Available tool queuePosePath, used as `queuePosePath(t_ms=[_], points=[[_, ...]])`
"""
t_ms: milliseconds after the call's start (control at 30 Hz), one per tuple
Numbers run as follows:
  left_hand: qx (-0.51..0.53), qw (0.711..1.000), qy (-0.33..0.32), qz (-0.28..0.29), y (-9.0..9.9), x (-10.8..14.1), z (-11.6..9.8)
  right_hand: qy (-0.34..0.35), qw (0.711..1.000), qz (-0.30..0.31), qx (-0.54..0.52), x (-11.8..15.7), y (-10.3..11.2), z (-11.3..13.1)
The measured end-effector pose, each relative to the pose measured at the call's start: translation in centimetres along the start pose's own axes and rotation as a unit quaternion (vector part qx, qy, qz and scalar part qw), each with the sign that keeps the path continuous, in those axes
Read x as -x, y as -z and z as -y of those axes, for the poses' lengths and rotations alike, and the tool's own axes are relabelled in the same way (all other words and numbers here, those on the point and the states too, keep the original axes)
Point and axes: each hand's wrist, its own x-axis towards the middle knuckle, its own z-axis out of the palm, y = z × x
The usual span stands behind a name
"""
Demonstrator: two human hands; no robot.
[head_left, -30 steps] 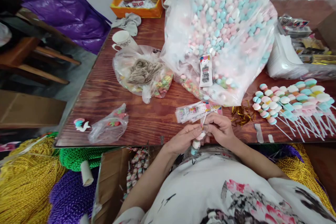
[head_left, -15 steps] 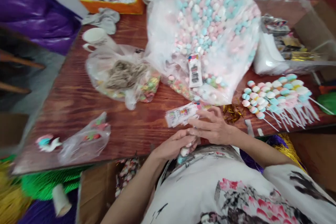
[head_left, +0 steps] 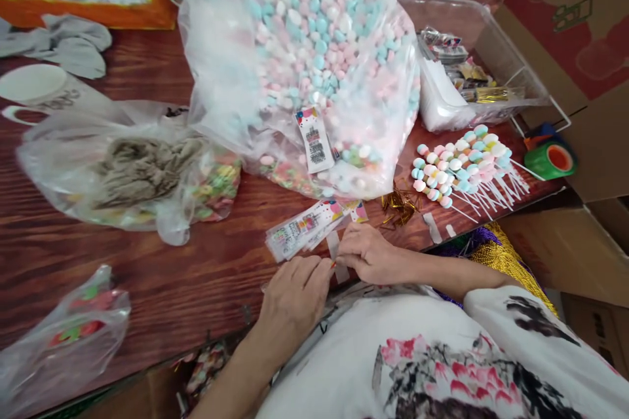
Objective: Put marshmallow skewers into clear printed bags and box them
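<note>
My left hand (head_left: 297,294) is closed at the table's front edge, palm down. My right hand (head_left: 366,255) is closed too, its fingertips meeting those of the left. A tiny orange bit shows between them; the rest of what they hold is hidden. Just beyond lie flat printed clear packets (head_left: 299,232) with colourful dots. Gold twist ties (head_left: 400,206) are scattered past my right hand. Farther right, marshmallow skewers (head_left: 457,163) on white sticks lie in a pile. A big clear bag of pastel marshmallows (head_left: 319,46) has one printed packet (head_left: 314,141) on top.
At left are a bag of gummy candy (head_left: 216,190) with brown cloth on it, a white mug (head_left: 34,88), and a small clear bag (head_left: 73,334). An orange basket (head_left: 98,16) stands behind. A clear plastic bin (head_left: 472,19), green tape roll (head_left: 550,160) and cardboard box (head_left: 584,33) are at right.
The view has swung right and closer. The pink and blue marshmallows seen under my left hand are now out of sight, and both hands have turned palm down with fingertips together.
</note>
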Motion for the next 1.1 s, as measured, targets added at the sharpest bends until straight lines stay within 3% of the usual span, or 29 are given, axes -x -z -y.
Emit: queuePosePath(t_ms=[67,133,167,233,300,367,400,433,467,533,600,633,700,800,900,967,1100], points=[[0.069,0.997,0.044,0.015,0.1,-0.2,0.3,-0.001,0.999,-0.028,0.033,0.2,0.4,0.5],[0.222,0.962,0.145,0.066,0.3,-0.4,0.9,0.032,0.993,-0.071,0.094,0.5,0.5,0.9],[0.311,0.922,0.207,0.097,0.5,-0.4,1.1,0.059,0.988,-0.084,0.113,0.8,0.4,1.1],[0.459,0.814,0.318,0.158,0.7,-0.3,1.5,0.113,0.982,-0.091,0.118,1.3,0.1,1.3],[0.546,0.715,0.380,0.216,0.9,0.0,1.7,0.146,0.979,-0.096,0.102,1.7,-0.3,1.3],[0.581,0.662,0.393,0.264,1.1,0.3,1.6,0.162,0.977,-0.099,0.092,2.0,-0.7,1.3],[0.582,0.656,0.389,0.280,1.1,0.5,1.5,0.164,0.977,-0.097,0.094,2.0,-0.9,1.2],[0.573,0.667,0.379,0.288,1.0,0.6,1.3,0.160,0.978,-0.092,0.098,2.1,-1.2,1.2],[0.548,0.699,0.361,0.284,1.0,0.7,1.2,0.151,0.979,-0.086,0.104,2.0,-1.4,1.1],[0.446,0.811,0.293,0.239,0.6,0.9,0.8,0.113,0.985,-0.071,0.109,2.0,-2.0,1.0],[0.288,0.926,0.185,0.159,0.0,1.2,0.4,0.063,0.991,-0.050,0.104,2.1,-2.6,1.0],[0.206,0.963,0.127,0.118,-0.4,1.3,0.1,0.037,0.994,-0.038,0.099,2.2,-2.8,1.1],[0.080,0.994,0.038,0.060,-1.1,1.6,-0.2,-0.001,0.996,-0.018,0.090,2.7,-2.8,1.1],[0.036,0.999,0.016,0.034,-1.7,1.8,-0.3,-0.027,0.994,-0.029,0.104,3.8,-1.1,0.6],[0.141,0.984,0.111,0.023,-1.5,1.5,-0.1,-0.076,0.976,-0.078,0.190,5.5,1.9,-1.2],[0.249,0.948,0.198,0.008,-1.2,1.1,0.0,-0.106,0.960,-0.071,0.251,6.7,3.6,-2.9],[0.443,0.829,0.341,-0.002,-0.7,0.2,-0.6,-0.081,0.947,-0.021,0.309,7.9,5.0,-5.4]])
